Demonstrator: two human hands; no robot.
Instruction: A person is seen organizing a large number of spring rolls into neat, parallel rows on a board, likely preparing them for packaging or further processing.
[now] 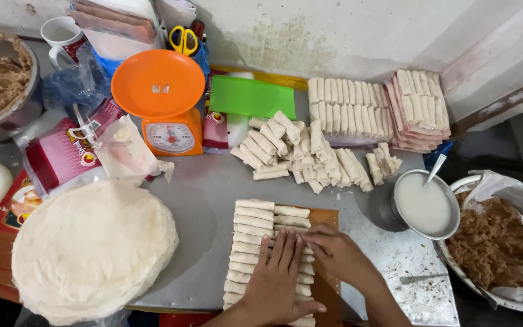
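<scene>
Spring rolls [253, 233]: lying in two rows on a wooden board [328, 284].
Left hand [276, 275]: resting flat, fingers spread, on the rolls.
Right hand [337, 253]: pressing fingertips on them.

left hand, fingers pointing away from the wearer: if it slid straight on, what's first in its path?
The left hand lies flat on the rows of rolled wrappers, fingers aimed up-frame. Straight on it would first cross the rest of those rows, then bare metal tabletop, then probably the loose pile of rolls; depth is unclear.
</scene>
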